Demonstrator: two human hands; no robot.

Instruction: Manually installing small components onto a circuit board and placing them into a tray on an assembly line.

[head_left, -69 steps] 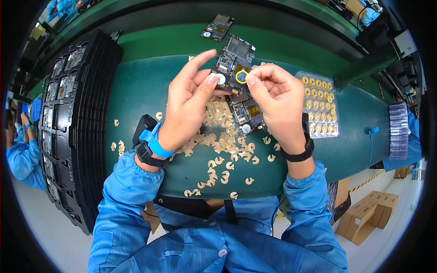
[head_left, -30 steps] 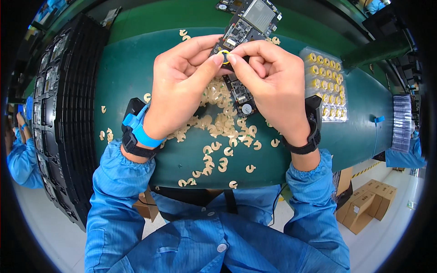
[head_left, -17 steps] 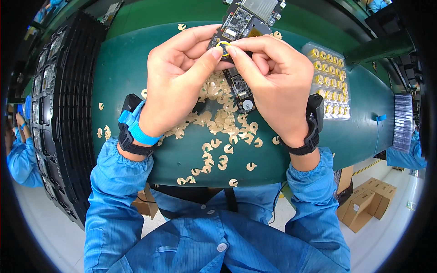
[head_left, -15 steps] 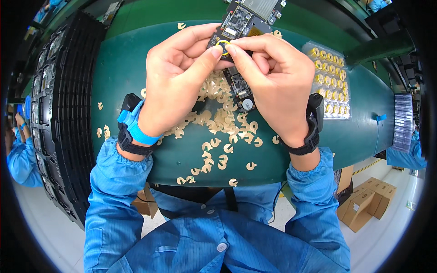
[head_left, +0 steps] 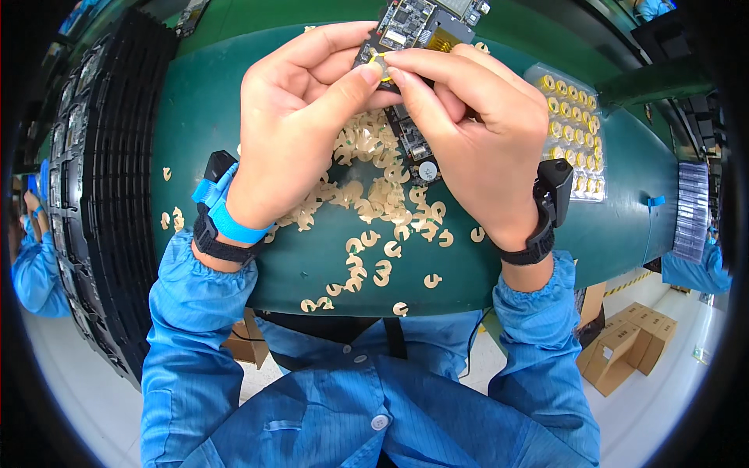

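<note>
Bench lies beneath; left hand clamps its fingers on a circuit board, probably stiff, fragile, best held by edges; right hand's fingers pinch a yellow-rimmed disc over the board's near end, likely light, slippery, best rim-gripped

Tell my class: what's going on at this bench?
A person in blue works over a green bench. Their left hand holds a dark circuit board by its near end, thumb against a small yellow-rimmed disc. The right hand pinches the disc's other edge between thumb and forefinger. A second board lies beside scattered cream C-shaped pieces. A clear tray of similar discs sits at the right; black trays are stacked at the left.
</note>
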